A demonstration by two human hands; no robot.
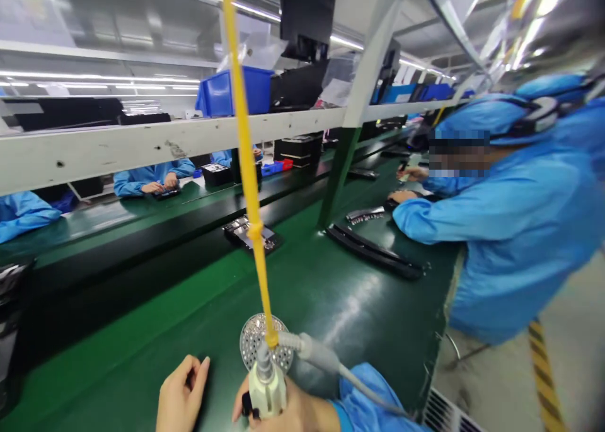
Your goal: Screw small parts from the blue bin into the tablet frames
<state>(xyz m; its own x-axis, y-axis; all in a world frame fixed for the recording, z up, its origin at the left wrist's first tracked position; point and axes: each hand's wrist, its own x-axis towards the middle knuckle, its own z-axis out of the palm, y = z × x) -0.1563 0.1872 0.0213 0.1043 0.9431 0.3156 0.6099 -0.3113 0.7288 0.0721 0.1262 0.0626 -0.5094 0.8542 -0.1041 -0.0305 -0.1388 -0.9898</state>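
At bottom centre, the right hand (278, 413) is closing its fingers around an electric screwdriver (266, 388), whose weight a yellow cord (246, 135) is carrying; the left hand (182, 394) is holding nothing, fingers open.

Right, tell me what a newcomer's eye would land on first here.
The yellow cord dropping through the middle of the view stands out first, running down to the white electric screwdriver in the right hand at the bottom. Just beyond it, a round perforated metal disc lies on the green conveyor belt. On the right, a co-worker in a blue smock and hood leans over the belt.
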